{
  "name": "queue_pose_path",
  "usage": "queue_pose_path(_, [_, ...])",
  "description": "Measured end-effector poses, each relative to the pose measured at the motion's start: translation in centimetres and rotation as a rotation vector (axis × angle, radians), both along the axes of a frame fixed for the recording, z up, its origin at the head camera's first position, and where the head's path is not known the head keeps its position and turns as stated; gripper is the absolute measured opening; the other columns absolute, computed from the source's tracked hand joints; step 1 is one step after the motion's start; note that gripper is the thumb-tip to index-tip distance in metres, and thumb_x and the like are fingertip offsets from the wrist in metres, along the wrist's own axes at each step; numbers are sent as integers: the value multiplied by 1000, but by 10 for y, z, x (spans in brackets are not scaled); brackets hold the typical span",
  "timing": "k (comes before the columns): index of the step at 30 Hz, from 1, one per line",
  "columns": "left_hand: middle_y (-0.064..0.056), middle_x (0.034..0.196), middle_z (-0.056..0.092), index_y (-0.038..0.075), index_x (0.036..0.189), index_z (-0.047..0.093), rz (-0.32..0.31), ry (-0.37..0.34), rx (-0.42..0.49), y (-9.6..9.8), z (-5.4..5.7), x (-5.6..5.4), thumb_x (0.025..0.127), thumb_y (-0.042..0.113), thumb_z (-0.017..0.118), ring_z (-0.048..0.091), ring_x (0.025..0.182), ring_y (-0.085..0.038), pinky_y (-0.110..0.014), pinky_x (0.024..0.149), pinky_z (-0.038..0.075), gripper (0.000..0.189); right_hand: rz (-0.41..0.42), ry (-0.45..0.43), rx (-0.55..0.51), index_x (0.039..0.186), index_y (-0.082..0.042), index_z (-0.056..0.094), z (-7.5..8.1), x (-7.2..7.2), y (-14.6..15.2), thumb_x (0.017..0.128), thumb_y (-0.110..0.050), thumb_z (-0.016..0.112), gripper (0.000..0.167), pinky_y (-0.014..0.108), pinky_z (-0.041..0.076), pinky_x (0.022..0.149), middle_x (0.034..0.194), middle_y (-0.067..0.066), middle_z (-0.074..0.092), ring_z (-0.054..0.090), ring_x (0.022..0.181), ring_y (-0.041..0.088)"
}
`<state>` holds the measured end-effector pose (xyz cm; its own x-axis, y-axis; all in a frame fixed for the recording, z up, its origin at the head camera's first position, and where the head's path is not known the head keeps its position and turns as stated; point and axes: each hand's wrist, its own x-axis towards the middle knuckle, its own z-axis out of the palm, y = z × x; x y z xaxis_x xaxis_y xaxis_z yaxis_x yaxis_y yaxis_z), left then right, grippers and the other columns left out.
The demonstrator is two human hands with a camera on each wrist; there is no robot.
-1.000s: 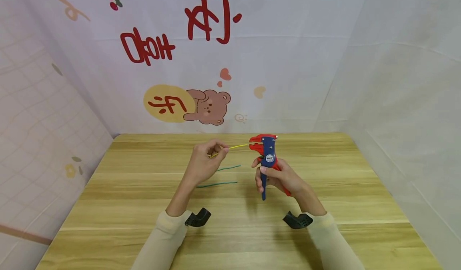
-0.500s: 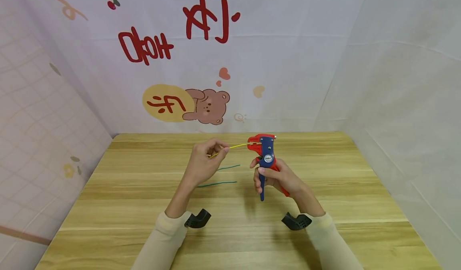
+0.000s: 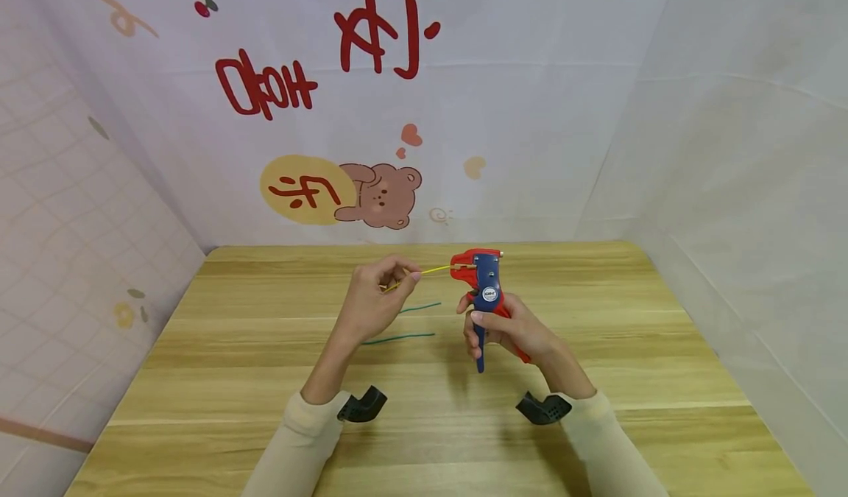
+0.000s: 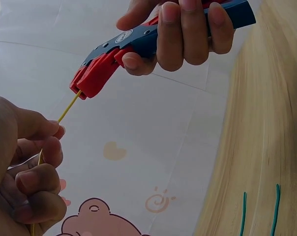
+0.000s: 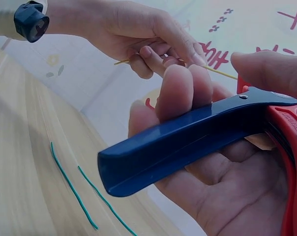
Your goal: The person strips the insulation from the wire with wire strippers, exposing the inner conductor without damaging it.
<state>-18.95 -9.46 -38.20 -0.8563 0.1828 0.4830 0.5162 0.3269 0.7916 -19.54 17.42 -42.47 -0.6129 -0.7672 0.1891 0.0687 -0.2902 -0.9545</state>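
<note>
My left hand point(image 3: 376, 300) pinches a thin yellow wire point(image 3: 434, 269) between thumb and forefinger above the table. The wire's far end enters the front of the red jaws of a blue-and-red wire stripper point(image 3: 487, 280), as the left wrist view shows at the yellow wire point(image 4: 70, 105). With its fingers curled round the handles, my right hand point(image 3: 520, 328) holds this stripper upright. The blue handle point(image 5: 173, 145) fills the right wrist view, and the wire's other end sticks out behind the left fingers there. How deep the wire sits is hidden inside the jaws.
Two short teal wires, a farther wire point(image 3: 421, 307) and a nearer wire point(image 3: 400, 338), lie on the wooden table point(image 3: 424, 438) below the left hand. A white printed curtain point(image 3: 530, 114) stands behind the table, with light curtains at both sides.
The stripper in my right hand has shifted slightly left toward the left hand, shortening the visible wire between them a little. The left hand keeps its pinch and has hardly moved.
</note>
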Motion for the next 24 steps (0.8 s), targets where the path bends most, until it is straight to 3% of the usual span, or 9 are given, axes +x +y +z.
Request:
queue_pose_path(17, [-3,67,61,7,101,76,-20,-21,-14,2,3,5,98,13,70,45,56,-13,-23,54,34,9,-2,14,3,123,7,46,0,6,-5,107,-5,45,21,34,60,73,81,4,65,67,69,18])
queue_pose_path(24, [-2,66,61,13,99,76,-17,-27,-19,1,3,7,98,14,70,44,54,-12,-23,53,33,6,9,23,3,122,6,46,-3,7,-8,107,-2,43,17,35,60,72,81,4,64,67,69,18])
